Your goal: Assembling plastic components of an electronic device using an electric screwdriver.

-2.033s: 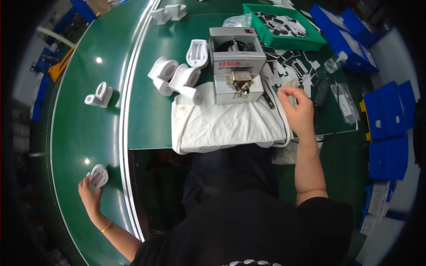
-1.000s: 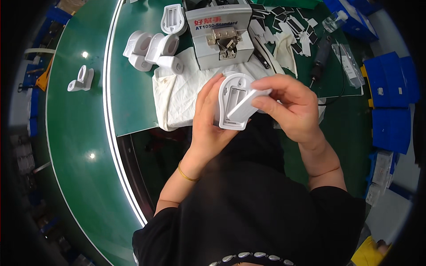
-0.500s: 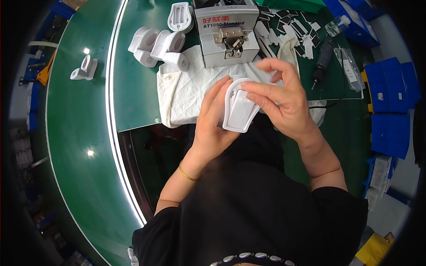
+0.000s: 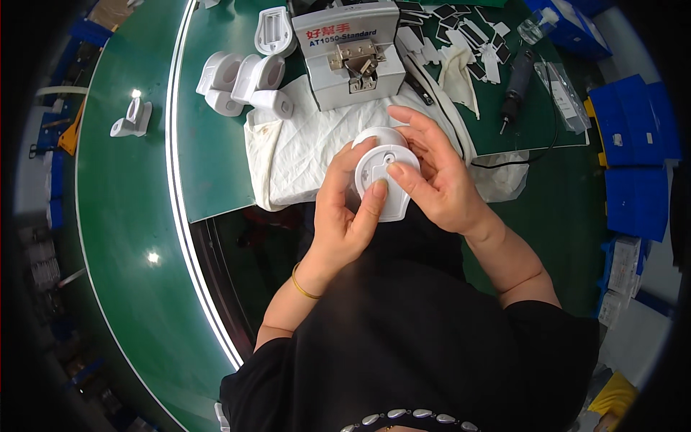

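Observation:
A white plastic housing [image 4: 393, 204] with a rounded end and a flat face is held between my two hands, in front of the bench edge. My left hand [image 4: 341, 219] grips its left side, thumb on the flat face. From the right, my right hand [image 4: 445, 193] closes on it too, with the thumb pressed near a small round hole and fingers behind the rounded part. My fingers and thumbs cover parts of the housing. Beyond the hands, a white cloth [image 4: 288, 169] lies on the green bench under a grey metal machine [image 4: 353, 90].
Similar white housings [image 4: 259, 78] stand left of the machine, and another housing [image 4: 134, 119] sits farther left. On the right lie an electric screwdriver [image 4: 515, 90], small black and white plates [image 4: 471, 32], a clear bottle [image 4: 534, 27] and a plastic bag [image 4: 565, 97]. Blue bins [image 4: 637, 119] stand beyond.
The housing has been turned in my hands, so its rounded part now shows behind the face. My right fingers have moved around it, and both thumbs now rest on the face.

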The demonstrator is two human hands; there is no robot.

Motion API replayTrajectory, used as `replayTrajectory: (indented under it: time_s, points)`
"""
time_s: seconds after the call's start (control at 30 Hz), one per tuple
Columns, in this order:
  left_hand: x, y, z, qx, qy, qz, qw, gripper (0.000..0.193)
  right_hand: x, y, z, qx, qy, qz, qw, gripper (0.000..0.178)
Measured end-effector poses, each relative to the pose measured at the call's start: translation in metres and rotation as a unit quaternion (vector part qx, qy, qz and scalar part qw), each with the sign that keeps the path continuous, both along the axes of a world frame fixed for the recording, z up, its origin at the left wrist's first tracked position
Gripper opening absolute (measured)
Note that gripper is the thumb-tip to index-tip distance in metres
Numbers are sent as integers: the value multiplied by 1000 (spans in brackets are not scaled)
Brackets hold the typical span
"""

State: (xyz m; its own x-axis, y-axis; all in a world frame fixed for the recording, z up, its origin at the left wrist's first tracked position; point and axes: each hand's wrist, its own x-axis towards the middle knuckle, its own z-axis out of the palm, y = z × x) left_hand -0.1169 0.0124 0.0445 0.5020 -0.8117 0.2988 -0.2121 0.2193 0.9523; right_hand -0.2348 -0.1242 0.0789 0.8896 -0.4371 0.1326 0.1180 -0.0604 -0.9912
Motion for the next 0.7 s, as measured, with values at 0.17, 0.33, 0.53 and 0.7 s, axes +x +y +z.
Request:
replayTrajectory:
  time_s: [0.17,0.33,0.53,0.7]
  points:
    - [-9,-10,-7,35,100,38,994,35,-6,4,-20,-14,14,-57,998,60]
    - [-2,-6,-6,88,149,40,984,40,0,6,-28,-84,-1,-90,992,63]
    - [-10,-17,16,73,-40,-70,994,89,-23,-18,-13,-59,76,-81,992,60]
    - [3,-5,-8,131,-147,-1,980,102,-36,-117,4,-226,193,-322,899,46]
